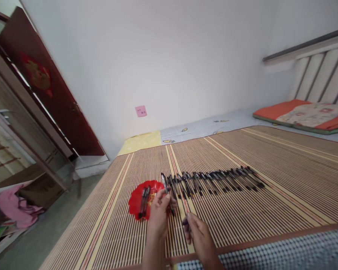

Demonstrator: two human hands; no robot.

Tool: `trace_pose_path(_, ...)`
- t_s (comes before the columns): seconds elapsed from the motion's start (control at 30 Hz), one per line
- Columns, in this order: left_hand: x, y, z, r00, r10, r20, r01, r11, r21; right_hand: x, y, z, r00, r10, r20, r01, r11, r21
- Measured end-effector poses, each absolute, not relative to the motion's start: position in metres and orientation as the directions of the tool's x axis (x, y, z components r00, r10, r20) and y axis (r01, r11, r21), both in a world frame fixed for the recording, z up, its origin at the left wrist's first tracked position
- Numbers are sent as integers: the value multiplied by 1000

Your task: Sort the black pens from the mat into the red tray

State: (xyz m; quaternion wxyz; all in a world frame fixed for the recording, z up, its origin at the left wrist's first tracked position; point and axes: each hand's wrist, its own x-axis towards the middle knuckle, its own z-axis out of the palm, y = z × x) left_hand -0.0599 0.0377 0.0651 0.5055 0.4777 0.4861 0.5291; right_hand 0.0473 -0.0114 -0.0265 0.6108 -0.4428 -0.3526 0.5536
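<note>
A long row of black pens [214, 180] lies side by side on a striped bamboo mat [270, 210]. A red plate [135, 200] at the left end of the row holds two black pens [143, 202]. My left hand [159, 217] is closed round one pen [166, 193], lifted at the row's left end beside the plate. My right hand [198, 234] hovers just right of it, fingers curled in a pinch on something small and dark that I cannot make out.
The mat covers a bed beside a white wall with a pink sticky note [141, 111]. A folded orange quilt [304, 114] lies at the far right. A dark red door [47, 90] and floor clutter [14, 210] stand to the left.
</note>
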Motion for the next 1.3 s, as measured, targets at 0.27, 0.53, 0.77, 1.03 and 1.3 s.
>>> trace_pose_path(0.27, -9, 28, 31, 63, 993, -97, -511, 116, 852, 99, -3, -2, 394, 919, -37, -300, 90, -950)
trace_pose_path(0.53, 10, 20, 17, 105, 983, -148, -370, 177, 912, 121, 45, 40, 147, 982, 121, -73, 132, -988)
trace_pose_path(0.77, 12, 10, 20, 250, 942, -225, -247, 287, 926, 136, 47, 34, 386, 921, 49, -258, 159, -953)
trace_pose_path(1.03, 19, 6, 8, 253, 928, -273, -240, 333, 912, 171, 43, 32, 483, 871, -84, -527, 213, -823)
trace_pose_path(1.3, 15, 10, 9, 108, 992, -66, -197, 86, 977, 141, 35, 23, 226, 971, 75, -66, 92, -994)
